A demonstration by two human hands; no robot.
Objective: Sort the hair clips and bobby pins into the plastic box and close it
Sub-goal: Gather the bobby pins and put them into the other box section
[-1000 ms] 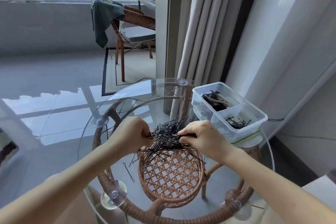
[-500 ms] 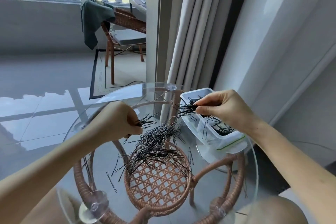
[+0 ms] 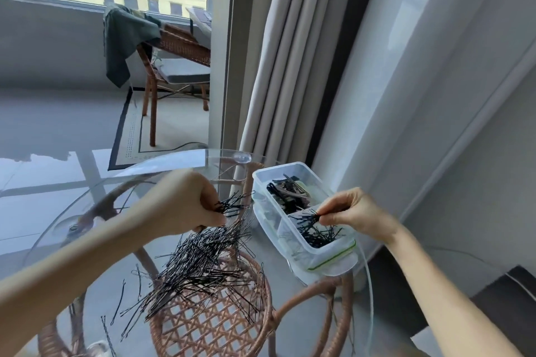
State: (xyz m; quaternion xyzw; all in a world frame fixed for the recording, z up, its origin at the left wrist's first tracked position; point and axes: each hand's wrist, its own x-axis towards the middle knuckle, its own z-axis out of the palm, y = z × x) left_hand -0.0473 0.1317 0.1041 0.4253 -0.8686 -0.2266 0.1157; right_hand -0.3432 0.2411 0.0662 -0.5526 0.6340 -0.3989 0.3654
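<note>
Dropping a pinch of bobby pins into the near compartment of the plastic box [image 3: 327, 255].

On the round glass table [image 3: 95, 200] the big loose pile of bobby pins [image 3: 203, 264] lies in front of me. The box stands open at the right edge, with hair clips [image 3: 285, 193] in the far compartment. My left hand [image 3: 185, 203], just above the pile, is curled around one bunch [image 3: 232, 205]. My right hand [image 3: 356, 213] pinches a smaller bunch [image 3: 311, 219] between thumb and fingers over the near compartment. I think I should lower it deep inside before loosening, so no pin jumps over the divider or the rim.
</note>
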